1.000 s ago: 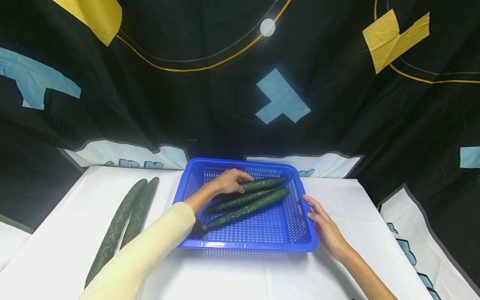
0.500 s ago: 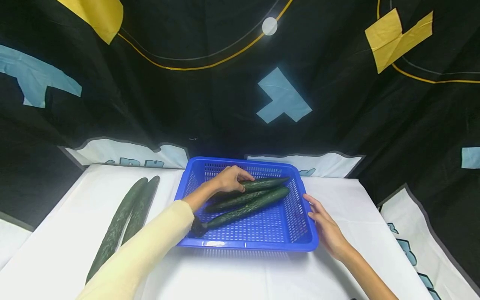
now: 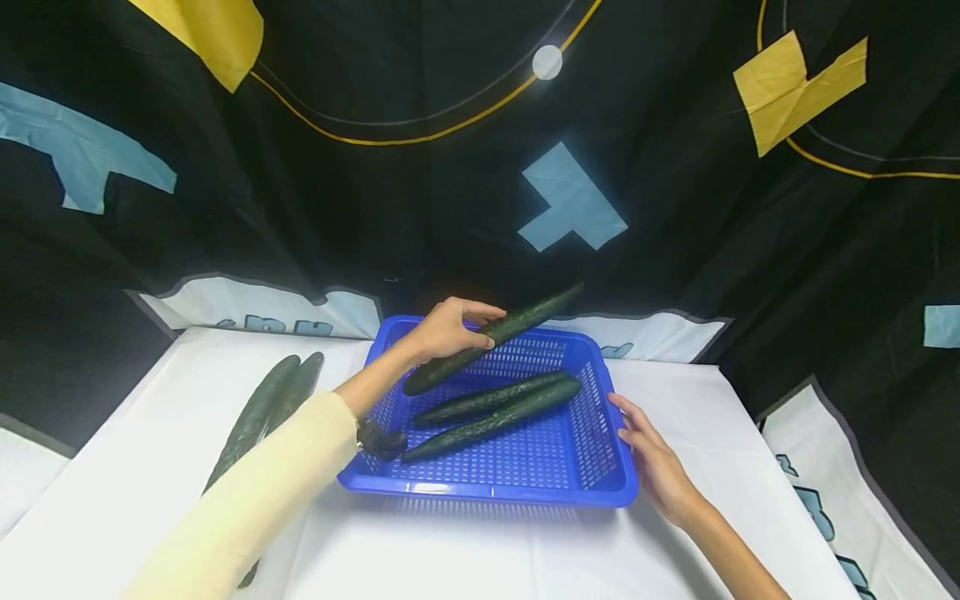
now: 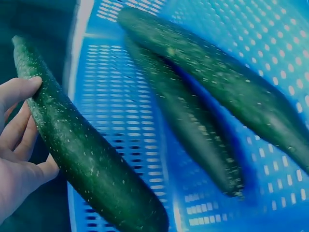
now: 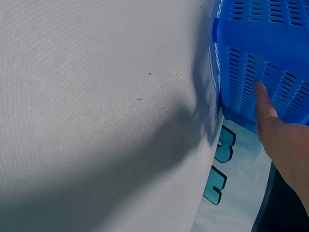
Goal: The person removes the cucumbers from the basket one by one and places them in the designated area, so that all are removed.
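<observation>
No readable text from where I am. Blue, dark-outlined letters (image 5: 225,145) on the white border strip (image 3: 660,336) of the black cloth backdrop (image 3: 337,217), some partly hidden by the white cloth-covered desk (image 3: 420,550); can't tell which letters.

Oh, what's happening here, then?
A person has a cucumber in the grip of their left hand, tilted over a blue basket. Their right hand is against the basket's right side. Two other cucumbers lie inside the basket, and another pair of cucumbers lies on the white table to the left, partly hidden by the sleeve.
</observation>
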`<state>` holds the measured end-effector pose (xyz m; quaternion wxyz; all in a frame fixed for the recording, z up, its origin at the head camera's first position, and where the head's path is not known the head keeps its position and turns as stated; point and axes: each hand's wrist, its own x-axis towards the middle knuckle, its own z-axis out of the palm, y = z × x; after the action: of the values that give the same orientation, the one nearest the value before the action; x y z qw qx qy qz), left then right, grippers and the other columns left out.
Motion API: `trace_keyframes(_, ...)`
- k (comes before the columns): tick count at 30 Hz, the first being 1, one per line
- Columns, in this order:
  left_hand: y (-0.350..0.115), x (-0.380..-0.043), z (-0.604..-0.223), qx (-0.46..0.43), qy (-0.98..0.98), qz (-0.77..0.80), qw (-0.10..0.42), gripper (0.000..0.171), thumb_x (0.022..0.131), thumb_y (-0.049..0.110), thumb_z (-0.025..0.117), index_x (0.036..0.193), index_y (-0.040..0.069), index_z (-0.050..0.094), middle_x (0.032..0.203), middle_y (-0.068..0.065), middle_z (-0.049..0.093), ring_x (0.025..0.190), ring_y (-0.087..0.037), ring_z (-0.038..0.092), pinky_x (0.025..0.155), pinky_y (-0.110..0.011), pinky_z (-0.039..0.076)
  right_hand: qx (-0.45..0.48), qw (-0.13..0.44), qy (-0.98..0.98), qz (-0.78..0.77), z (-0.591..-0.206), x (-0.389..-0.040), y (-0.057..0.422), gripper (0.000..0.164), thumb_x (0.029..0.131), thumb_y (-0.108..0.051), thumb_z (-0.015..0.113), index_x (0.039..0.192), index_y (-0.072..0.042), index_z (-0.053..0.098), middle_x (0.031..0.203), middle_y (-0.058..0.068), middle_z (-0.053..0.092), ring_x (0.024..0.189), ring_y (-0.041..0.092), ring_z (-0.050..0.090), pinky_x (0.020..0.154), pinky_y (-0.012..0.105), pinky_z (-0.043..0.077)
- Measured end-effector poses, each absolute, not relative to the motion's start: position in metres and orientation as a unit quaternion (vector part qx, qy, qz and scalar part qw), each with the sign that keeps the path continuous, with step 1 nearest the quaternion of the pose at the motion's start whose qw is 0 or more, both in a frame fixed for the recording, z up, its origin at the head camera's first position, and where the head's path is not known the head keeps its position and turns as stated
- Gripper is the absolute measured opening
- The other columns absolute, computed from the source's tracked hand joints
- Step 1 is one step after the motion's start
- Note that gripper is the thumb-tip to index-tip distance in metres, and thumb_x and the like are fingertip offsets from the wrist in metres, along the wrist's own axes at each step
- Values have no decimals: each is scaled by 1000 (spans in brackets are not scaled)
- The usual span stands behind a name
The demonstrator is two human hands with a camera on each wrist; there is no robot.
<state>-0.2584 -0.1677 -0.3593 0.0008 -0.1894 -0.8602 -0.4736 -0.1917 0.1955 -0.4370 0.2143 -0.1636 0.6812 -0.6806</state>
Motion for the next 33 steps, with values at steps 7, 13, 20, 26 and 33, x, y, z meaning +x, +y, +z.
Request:
trace_keyframes(7, -184, -244, -326, -165, -840, -515, 42, 47, 87, 6, 76, 133, 9, 65, 131, -6, 64, 118, -24, 58, 96, -42, 50, -172, 217, 679, -680, -438, -191, 195, 54, 108, -16, 32, 159, -11, 13, 161, 22, 13, 123, 14, 51, 96, 31, 48)
trace_keyframes(13, -199, -220, -302, -123, -840, -526, 61, 49, 87, 10, 76, 135, 10, 63, 132, -7, 62, 119, -25, 57, 96, -46, 50, -175, 219, 671, -686, -438, -191, 196, 54, 108, -16, 31, 158, -10, 12, 160, 23, 12, 122, 15, 52, 95, 32, 49)
trace_keyframes(20, -221, -193, -291, -76, -855, -508, 74, 52, 88, 15, 76, 138, 13, 61, 135, -7, 61, 120, -26, 56, 98, -50, 48, -173, 223, 668, -689, -437, -190, 196, 55, 108, -17, 32, 158, -10, 12, 159, 22, 12, 121, 18, 53, 93, 34, 50)
trace_keyframes(26, -246, -171, -285, -35, -867, -492, 78, 54, 89, 16, 75, 140, 12, 58, 139, -9, 58, 123, -30, 52, 100, -60, 42, -174, 218, 672, -686, -438, -190, 195, 54, 108, -16, 31, 158, -10, 13, 160, 22, 13, 121, 15, 53, 94, 32, 49)
trace_keyframes(33, -287, -144, -287, 24, -888, -453, 75, 61, 92, 19, 72, 147, 9, 49, 146, -16, 50, 131, -40, 44, 100, -69, 37, -165, 220, 676, -684, -437, -190, 195, 55, 107, -15, 31, 159, -11, 13, 161, 20, 12, 122, 14, 52, 94, 31, 49)
